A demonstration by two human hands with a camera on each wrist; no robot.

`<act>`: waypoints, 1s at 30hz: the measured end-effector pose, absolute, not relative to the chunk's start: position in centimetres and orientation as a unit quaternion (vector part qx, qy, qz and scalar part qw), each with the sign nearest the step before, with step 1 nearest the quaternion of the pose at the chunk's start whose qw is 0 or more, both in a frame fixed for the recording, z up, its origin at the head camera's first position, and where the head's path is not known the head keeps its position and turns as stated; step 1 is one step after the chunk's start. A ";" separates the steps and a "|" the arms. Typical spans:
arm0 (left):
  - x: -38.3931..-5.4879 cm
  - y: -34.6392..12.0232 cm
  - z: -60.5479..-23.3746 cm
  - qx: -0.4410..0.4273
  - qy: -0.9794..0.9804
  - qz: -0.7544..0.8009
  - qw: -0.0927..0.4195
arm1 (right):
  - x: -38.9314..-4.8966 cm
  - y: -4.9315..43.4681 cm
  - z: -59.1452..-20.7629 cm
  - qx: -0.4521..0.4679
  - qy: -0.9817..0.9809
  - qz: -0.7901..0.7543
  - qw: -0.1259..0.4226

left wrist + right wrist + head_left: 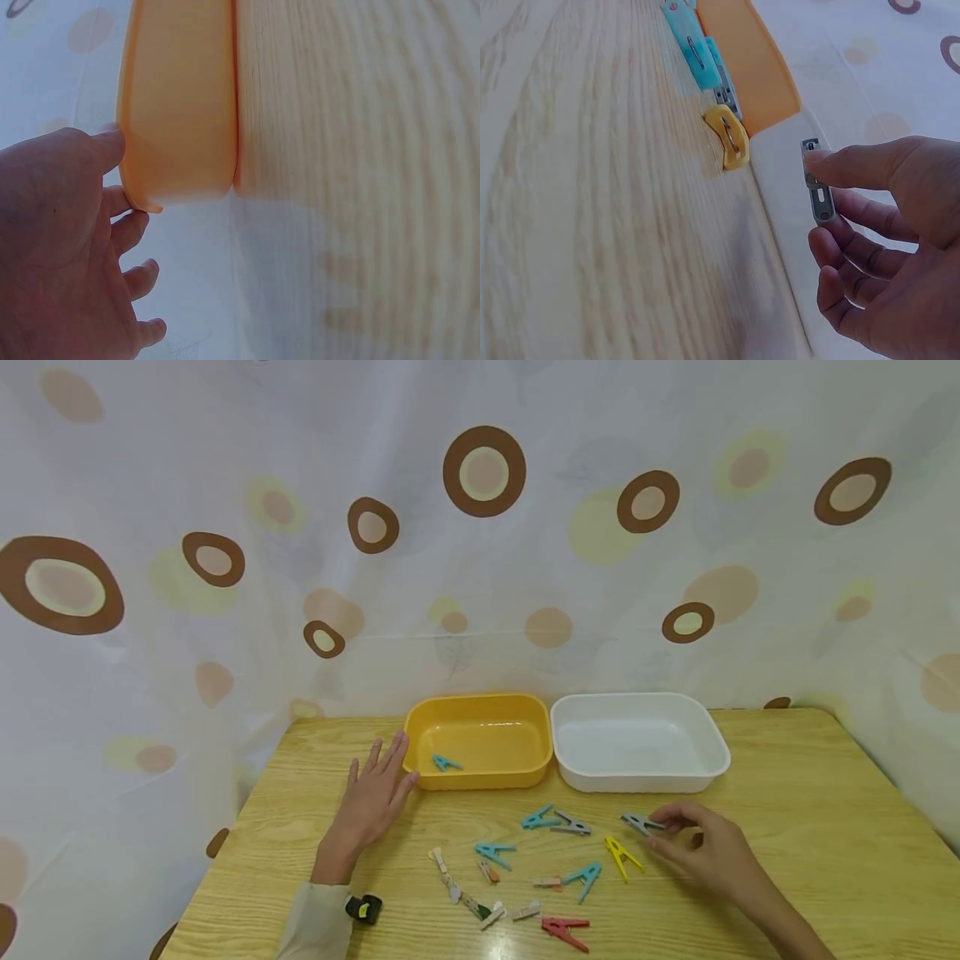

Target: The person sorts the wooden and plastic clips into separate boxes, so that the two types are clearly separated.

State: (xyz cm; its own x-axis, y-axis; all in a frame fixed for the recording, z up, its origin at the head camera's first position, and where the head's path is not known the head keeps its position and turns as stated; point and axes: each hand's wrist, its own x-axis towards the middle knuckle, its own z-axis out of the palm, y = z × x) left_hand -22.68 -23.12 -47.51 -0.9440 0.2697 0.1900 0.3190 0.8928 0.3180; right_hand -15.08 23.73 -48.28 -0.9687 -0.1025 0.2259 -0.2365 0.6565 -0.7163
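The right hand pinches a gray clothespin between thumb and fingers, just in front of the white tray; such a fingertip hold seems to suit a piece this slim, leaving one end exposed. The left hand grasps nothing; its fingers spread and touch the end of the orange tray, perhaps to brace it, since so light-looking a tray might slide. The two trays stand side by side, open upward, probably so that both are within reach; a teal clothespin lies inside the orange one.

Between the hands, more pins lie loose on the table: a yellow clothespin, a red clothespin, further teal ones and small wooden clothespins; the larger pins look like molded plastic, splayed into narrow V shapes. The trays appear to be smooth plastic, round-cornered, the orange one glossy inside; the tabletop shows streaky pale wood grain; behind hangs a creased backdrop printed with brown rings.
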 end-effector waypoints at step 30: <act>-22.6 -23.2 -47.8 -0.147 -0.969 -0.184 0.069 | -16.3 17.5 -45.7 0.142 -0.881 0.436 0.116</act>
State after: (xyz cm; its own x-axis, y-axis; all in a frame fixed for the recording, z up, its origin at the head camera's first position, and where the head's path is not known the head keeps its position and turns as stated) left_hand -22.65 -23.19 -47.84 -0.9470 0.2601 0.1887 0.3112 0.8888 0.3365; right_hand -16.32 17.47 -45.74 -0.9327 -0.1502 0.3278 -0.3517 0.5798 -0.7349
